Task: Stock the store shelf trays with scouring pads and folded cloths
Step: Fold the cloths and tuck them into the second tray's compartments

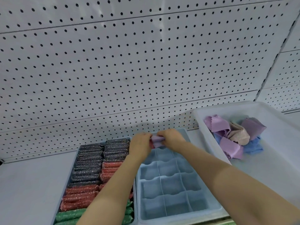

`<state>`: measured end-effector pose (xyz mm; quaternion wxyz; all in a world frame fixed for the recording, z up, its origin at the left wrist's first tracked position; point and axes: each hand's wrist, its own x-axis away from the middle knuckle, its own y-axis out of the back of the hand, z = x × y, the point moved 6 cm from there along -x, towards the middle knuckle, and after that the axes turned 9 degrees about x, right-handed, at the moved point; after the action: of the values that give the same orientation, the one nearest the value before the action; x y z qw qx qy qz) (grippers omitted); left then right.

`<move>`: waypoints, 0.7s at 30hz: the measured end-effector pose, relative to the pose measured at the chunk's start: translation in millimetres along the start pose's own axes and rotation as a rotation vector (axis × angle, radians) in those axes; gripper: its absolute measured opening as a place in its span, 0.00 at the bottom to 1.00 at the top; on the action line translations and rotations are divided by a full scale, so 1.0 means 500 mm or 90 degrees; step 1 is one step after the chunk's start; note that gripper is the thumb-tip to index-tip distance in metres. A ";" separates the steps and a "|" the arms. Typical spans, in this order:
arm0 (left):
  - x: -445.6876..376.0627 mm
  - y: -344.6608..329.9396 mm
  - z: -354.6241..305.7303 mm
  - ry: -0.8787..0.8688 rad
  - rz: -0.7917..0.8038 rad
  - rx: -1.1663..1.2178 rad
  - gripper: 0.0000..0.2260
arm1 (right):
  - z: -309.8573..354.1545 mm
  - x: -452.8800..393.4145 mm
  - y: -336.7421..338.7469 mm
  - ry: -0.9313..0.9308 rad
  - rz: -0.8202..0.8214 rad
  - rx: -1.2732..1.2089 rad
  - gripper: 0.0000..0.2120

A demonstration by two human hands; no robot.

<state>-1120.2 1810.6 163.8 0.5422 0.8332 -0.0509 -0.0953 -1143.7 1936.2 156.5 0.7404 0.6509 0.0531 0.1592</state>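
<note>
While both my hands are up at the far end of the divided tray (178, 213), I am in the middle of the cloth-stocking step: my left hand (140, 146) and my right hand (172, 138) pinch a purple folded cloth (157, 141) between them, fingers curled onto its ends, holding it just above the back row of compartments. I cannot tell whether it touches the tray yet, nor which back cell lies under it, since my hands cover that corner. Every compartment I can see is bare, so I judge this side of the job has barely begun. To my left the other tray (78, 157) is packed with rows of scouring pads (90, 169), dark, red and green, and looks done.

Next, I reckon, the cloth needs tucking down into a back cell with the fold kept tight, so it stands inside the dividers and does not spring open. After that my right hand would have to reach for the white bin (276, 159) on the shelf beside the tray, where loose purple, blue and beige cloths (233, 137) lie in a heap.
</note>
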 end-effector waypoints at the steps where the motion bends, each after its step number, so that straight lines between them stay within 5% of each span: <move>1: -0.007 -0.005 0.000 0.006 0.006 -0.009 0.14 | 0.000 -0.003 -0.007 0.008 0.018 0.020 0.09; 11: -0.028 -0.030 0.005 0.012 0.006 0.014 0.09 | -0.018 -0.002 -0.023 -0.049 -0.003 -0.134 0.06; 16: -0.041 -0.042 -0.003 0.059 0.084 0.017 0.17 | -0.018 0.006 -0.019 -0.036 -0.002 -0.111 0.05; 21: -0.036 -0.043 -0.008 0.045 -0.009 -0.122 0.10 | -0.001 0.007 -0.027 -0.007 -0.038 -0.072 0.08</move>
<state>-1137.3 1826.2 147.5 0.6203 0.7807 -0.0167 -0.0739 -1138.6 1936.4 143.7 0.7805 0.6072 0.0593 0.1365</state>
